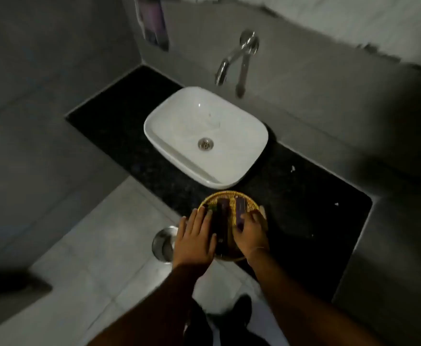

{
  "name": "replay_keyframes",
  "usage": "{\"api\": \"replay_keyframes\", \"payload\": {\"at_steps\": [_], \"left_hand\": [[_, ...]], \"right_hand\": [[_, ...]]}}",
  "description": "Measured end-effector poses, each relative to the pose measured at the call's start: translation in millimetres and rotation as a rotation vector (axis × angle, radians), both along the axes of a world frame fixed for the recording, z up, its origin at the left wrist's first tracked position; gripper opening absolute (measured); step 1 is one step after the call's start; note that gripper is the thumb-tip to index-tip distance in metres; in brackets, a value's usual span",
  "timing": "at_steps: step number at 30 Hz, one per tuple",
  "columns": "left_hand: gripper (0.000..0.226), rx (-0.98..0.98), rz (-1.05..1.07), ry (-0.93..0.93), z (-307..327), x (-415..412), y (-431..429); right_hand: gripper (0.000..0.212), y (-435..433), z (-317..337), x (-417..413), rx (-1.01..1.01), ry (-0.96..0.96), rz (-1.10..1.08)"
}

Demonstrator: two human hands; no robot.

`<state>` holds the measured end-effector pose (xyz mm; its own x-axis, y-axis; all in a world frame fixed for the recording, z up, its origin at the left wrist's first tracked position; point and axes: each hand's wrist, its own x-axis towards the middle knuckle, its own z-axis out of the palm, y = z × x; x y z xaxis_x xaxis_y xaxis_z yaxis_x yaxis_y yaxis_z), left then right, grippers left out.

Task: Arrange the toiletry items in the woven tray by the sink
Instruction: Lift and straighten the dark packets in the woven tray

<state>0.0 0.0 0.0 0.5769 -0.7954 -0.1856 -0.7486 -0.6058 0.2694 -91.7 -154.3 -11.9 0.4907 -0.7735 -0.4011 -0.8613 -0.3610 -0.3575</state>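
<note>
A round woven tray [229,196] sits on the black counter's front edge, just in front of the white sink [205,136]. A dark bottle [223,221] lies along its middle, and a purple item [241,211] lies to its right. Something green shows faintly at the left. My left hand [195,239] rests flat over the tray's left side, fingers spread and touching the dark bottle's side. My right hand [250,233] curls over the tray's right side with fingertips on the purple item. The near part of the tray is hidden by both hands.
A chrome wall tap [231,58] hangs above the sink. The black counter [304,196] stretches to the right with small white specks. A steel bin [163,243] stands on the tiled floor below the counter's edge. A purple bottle [153,23] sits in a wall rack.
</note>
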Motion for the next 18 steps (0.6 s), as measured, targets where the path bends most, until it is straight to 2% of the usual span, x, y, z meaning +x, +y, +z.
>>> {"api": "replay_keyframes", "payload": {"at_steps": [3,5,7,12,15,18], "left_hand": [[0.069,0.037,0.035,0.013,-21,-2,13],[0.067,0.024,0.042,0.021,-30,-4,23],[0.067,0.024,0.043,0.039,-32,-3,25],[0.067,0.004,0.07,0.023,-15,8,14],[0.067,-0.065,0.152,0.052,10,21,-2],[0.067,-0.197,0.291,0.116,42,36,-25]], "right_hand": [[0.077,3,-23,5,0.051,0.036,-0.171],[0.083,4,-33,9,0.033,0.127,-0.164],[0.076,4,-38,15,0.03,0.162,-0.152],[0.042,7,-22,20,0.015,0.074,-0.215],[0.043,15,-2,17,-0.028,-0.024,-0.147],[0.046,19,19,5,-0.055,-0.228,0.044]]}}
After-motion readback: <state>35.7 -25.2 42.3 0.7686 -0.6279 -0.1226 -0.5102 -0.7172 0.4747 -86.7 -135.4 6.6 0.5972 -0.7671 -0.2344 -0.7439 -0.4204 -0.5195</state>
